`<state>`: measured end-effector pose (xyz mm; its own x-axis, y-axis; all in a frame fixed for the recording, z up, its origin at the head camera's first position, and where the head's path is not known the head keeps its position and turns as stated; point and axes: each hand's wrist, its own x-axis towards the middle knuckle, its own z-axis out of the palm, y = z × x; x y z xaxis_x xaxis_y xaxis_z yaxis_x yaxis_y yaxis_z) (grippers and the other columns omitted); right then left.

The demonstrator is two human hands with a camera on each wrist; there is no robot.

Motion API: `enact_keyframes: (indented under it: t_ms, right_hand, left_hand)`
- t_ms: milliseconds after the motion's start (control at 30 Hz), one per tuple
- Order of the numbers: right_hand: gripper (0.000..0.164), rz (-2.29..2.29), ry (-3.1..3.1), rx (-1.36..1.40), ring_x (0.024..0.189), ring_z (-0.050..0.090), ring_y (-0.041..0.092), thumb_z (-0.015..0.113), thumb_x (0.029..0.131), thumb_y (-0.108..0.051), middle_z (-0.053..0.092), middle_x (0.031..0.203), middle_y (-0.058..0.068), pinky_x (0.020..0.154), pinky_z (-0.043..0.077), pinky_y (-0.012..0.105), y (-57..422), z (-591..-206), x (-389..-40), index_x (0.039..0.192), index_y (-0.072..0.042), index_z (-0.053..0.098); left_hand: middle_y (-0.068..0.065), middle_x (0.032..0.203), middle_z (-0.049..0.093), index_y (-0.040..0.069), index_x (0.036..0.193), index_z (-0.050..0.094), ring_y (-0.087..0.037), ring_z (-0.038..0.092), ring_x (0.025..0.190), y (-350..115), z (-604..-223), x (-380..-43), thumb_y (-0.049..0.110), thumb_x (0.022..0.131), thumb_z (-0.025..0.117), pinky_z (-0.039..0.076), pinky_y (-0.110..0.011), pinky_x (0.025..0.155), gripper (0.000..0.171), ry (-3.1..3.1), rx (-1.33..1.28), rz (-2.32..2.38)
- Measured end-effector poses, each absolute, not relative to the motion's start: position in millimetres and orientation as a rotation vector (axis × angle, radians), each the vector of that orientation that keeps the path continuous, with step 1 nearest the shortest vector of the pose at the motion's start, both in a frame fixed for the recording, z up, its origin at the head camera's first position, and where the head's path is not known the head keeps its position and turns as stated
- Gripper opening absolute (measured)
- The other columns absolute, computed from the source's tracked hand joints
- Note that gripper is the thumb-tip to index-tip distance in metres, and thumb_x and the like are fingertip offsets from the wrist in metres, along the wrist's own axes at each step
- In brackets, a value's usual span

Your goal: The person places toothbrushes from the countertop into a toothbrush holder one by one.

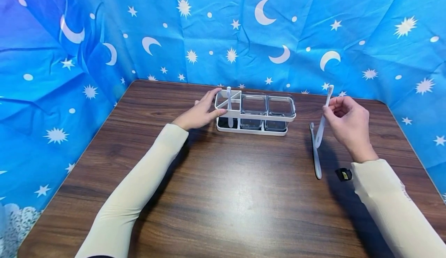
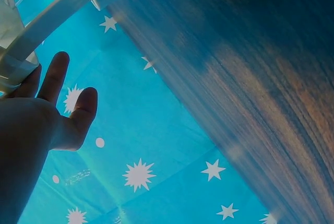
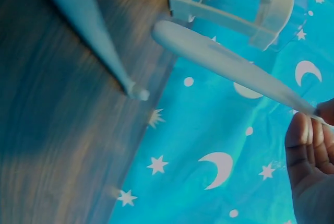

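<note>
In the head view my right hand (image 1: pixel 350 122) pinches a pale toothbrush (image 1: pixel 321 128) between thumb and fingers, bristle head up and handle end down. A second, grey toothbrush (image 1: pixel 316 153) lies on the table just below it. At the left end of a white holder (image 1: pixel 268 117), my left hand (image 1: pixel 200 113) touches the frame, fingers extended along its side and thumb at its front. Another toothbrush (image 1: pixel 229 107) stands upright in the holder's left section. The right wrist view shows the held toothbrush's handle (image 3: pixel 219 65) pointing away from the fingers.
Two clear cups (image 1: pixel 253 105) sit in the holder's middle and right sections. A small black object (image 1: pixel 344 174) shows beside the right sleeve. The brown wooden table (image 1: pixel 223 196) ends at a blue cloth (image 1: pixel 223 29) with moons and stars, behind and at both sides.
</note>
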<state>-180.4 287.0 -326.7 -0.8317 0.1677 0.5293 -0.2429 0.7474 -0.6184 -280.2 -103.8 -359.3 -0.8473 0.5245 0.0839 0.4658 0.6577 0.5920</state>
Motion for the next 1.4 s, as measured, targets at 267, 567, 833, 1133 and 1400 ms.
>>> enact_keyframes:
  t_ms: [267,567,833,1133,1400]
  right_hand:
    - [0.017,1.117,-2.164,0.211,0.065,0.055,0.008,0.064,0.076,-0.010,0.058,0.078,0.006,0.062,0.043,0.012,267.4,-308.3,-178.1,0.091,-0.002,0.060]
    - [0.019,1.290,-1.988,0.366,0.067,0.057,0.015,0.063,0.075,0.001,0.058,0.079,0.014,0.064,0.046,0.019,244.1,-292.3,-179.8,0.092,0.004,0.059]
    - [0.020,1.326,-1.960,0.401,0.073,0.058,0.017,0.063,0.075,-0.001,0.058,0.084,0.012,0.068,0.046,0.021,223.5,-283.9,-179.0,0.094,0.000,0.058]
    - [0.019,1.403,-1.879,0.509,0.072,0.058,0.020,0.061,0.075,0.004,0.057,0.083,0.014,0.066,0.047,0.023,203.3,-271.4,-175.9,0.093,0.007,0.054]
    - [0.019,1.371,-1.891,0.574,0.071,0.055,0.019,0.059,0.077,0.005,0.055,0.084,0.014,0.068,0.046,0.024,180.7,-265.4,-171.0,0.093,0.011,0.049]
  left_hand:
    - [0.007,0.142,0.006,0.029,0.138,0.003,-0.015,0.013,0.126,-104.3,-360.2,-281.1,0.062,0.078,0.040,0.003,-0.050,0.097,0.078,2.780,0.832,0.930]
    - [0.008,0.141,0.005,0.032,0.137,0.002,-0.014,0.011,0.126,-103.9,-359.1,-279.0,0.060,0.079,0.041,0.002,-0.050,0.097,0.076,2.780,0.820,0.926]
    - [0.007,0.142,0.003,0.034,0.137,0.000,-0.015,0.010,0.127,-104.6,-358.9,-278.4,0.054,0.082,0.044,0.001,-0.050,0.097,0.073,2.763,0.808,0.934]
    - [0.007,0.142,0.004,0.033,0.137,0.001,-0.016,0.011,0.126,-104.7,-356.4,-277.4,0.051,0.083,0.045,0.001,-0.050,0.097,0.073,2.763,0.803,0.932]
    - [0.006,0.142,0.005,0.029,0.138,0.002,-0.018,0.013,0.126,-103.9,-355.5,-276.6,0.053,0.082,0.044,0.000,-0.051,0.097,0.075,2.755,0.816,0.944]
